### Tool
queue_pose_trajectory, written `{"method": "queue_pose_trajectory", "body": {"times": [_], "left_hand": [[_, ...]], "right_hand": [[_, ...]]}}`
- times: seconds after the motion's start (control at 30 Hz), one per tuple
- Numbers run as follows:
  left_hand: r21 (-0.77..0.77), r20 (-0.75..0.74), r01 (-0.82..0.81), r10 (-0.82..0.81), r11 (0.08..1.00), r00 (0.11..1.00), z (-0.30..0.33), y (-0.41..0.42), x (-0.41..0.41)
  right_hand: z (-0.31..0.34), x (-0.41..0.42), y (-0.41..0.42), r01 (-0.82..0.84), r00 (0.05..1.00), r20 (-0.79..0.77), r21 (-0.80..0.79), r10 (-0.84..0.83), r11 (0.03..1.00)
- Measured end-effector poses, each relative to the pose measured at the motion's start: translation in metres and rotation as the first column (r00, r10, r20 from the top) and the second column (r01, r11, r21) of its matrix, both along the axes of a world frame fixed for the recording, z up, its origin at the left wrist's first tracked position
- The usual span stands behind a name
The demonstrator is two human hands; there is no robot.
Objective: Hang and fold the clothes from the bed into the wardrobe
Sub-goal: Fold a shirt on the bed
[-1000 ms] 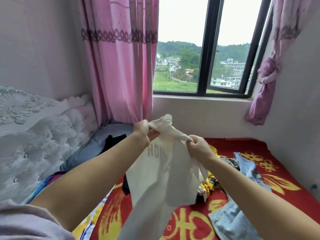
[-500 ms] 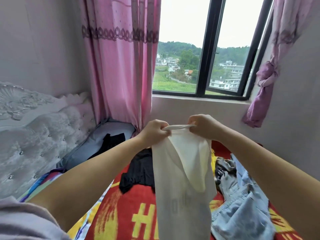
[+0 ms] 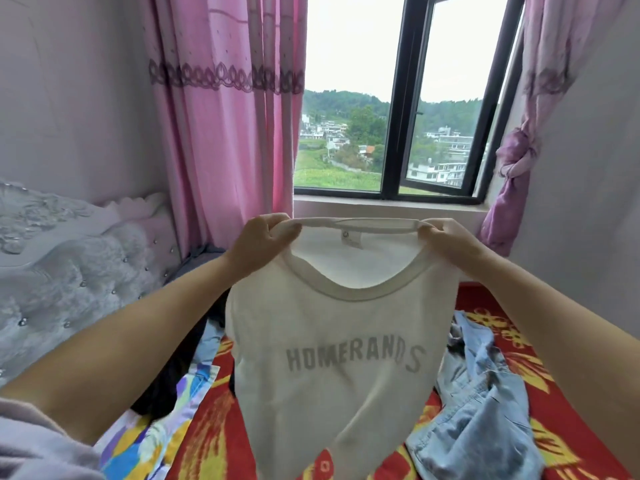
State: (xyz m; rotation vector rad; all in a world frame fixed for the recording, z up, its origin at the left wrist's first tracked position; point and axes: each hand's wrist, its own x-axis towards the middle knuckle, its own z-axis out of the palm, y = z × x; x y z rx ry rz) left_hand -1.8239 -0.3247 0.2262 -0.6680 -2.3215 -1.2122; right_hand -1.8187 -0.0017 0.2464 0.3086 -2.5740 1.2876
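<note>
1. Both hands are up in front of me at window-sill height, arms reaching forward over the bed [image 3: 214, 441].
2. On the left, I see my left hand [image 3: 258, 239] with fingers curled over, gripping the left end of the neckband of the white T-shirt [image 3: 332, 368]; the forearm runs down to the lower left, ending in a pale lilac sleeve [image 3: 38, 445].
3. Between the hands the back of the collar is pulled out taut and level, a small label showing just below it. The shirt hangs from it above the bed, front towards me, grey lettering "HOMERANDS" across the chest.
4. On the right, my right hand [image 3: 450, 242] pinches the other end of the neckband, knuckles up, the forearm slanting to the lower right corner.
5. Beneath, on the red patterned bedcover, a dark garment [image 3: 173, 386] lies left of the shirt and light blue denim [image 3: 485, 410] lies right of it.
6. Pink curtains [image 3: 225, 116] frame the window [image 3: 398, 98] behind.
</note>
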Motion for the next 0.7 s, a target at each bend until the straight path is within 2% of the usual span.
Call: {"method": "queue_pose_trajectory", "body": {"times": [0.07,0.1,0.17,0.27,0.33,0.4,0.43,0.5,0.53,0.6,0.7], "left_hand": [[-0.076,0.09,0.055,-0.048,0.996,0.995,0.006,-0.012,0.001],[-0.1,0.136,0.078,-0.064,0.992,0.989,0.008,-0.017,0.0],[-0.124,0.21,0.108,-0.08,0.986,0.974,0.012,-0.027,-0.003],[-0.167,0.276,0.139,-0.089,0.976,0.957,0.014,-0.041,-0.006],[-0.196,0.343,0.163,-0.088,0.967,0.935,0.015,-0.048,-0.006],[-0.245,0.46,0.207,-0.074,0.947,0.885,0.015,-0.053,-0.005],[-0.28,0.518,0.237,-0.062,0.93,0.853,0.014,-0.055,-0.004],[-0.336,0.574,0.28,-0.041,0.899,0.818,0.01,-0.055,-0.005],[-0.343,0.566,0.289,-0.049,0.894,0.823,0.007,-0.054,-0.007],[-0.326,0.452,0.243,-0.075,0.913,0.889,0.002,-0.047,-0.009],[-0.246,0.156,0.088,-0.05,0.965,0.986,0.0,-0.039,-0.011]], "right_hand": [[0.007,0.004,0.004,-0.135,0.981,0.148,0.058,0.126,0.989],[0.01,0.005,0.007,-0.232,0.942,0.265,0.08,0.203,0.97],[0.013,0.004,0.012,-0.402,0.818,0.458,0.026,0.347,0.915],[0.013,-0.003,0.018,-0.487,0.685,0.559,-0.127,0.468,0.864],[0.01,-0.007,0.02,-0.519,0.637,0.566,-0.188,0.523,0.834],[0.004,-0.01,0.019,-0.473,0.687,0.521,-0.208,0.506,0.856],[0.001,-0.012,0.017,-0.417,0.756,0.468,-0.195,0.458,0.888],[-0.008,-0.018,0.012,-0.264,0.916,0.292,-0.074,0.274,0.962],[-0.013,-0.021,0.009,-0.184,0.967,0.182,0.003,0.18,0.983],[-0.022,-0.027,0.004,-0.081,0.997,0.011,0.037,0.081,0.996],[-0.025,-0.03,0.004,-0.051,0.991,-0.123,-0.031,0.047,0.998]]}}
